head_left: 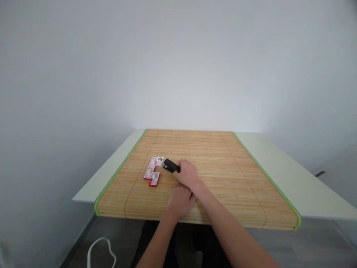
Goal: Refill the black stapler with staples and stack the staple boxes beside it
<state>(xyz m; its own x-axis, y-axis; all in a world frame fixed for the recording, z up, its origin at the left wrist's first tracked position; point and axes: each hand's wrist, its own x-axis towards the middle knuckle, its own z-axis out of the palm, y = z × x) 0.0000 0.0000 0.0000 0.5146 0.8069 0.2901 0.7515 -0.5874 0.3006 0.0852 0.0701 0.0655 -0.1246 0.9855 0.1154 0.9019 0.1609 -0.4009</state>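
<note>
Stapler (172,165): black, over the mat (220,175), just beside the boxes
Right hand (188,174): grip closed round the stapler's near end
Left hand (180,201): by the right wrist; grip, cannot tell
Boxes (154,179): red-and-white, left of the stapler
Worktop (267,160): white, under the mat

**Bamboo mat (212,147) covers the middle of a white table (275,160)**

The white table shows as bare strips to the left and right of the mat. Green edging (252,158) runs along both of the mat's sides, and its near end hangs over the table's front edge. Left of the mat's middle, four small red-and-white boxes (149,173) lie in a loose cluster.
</note>
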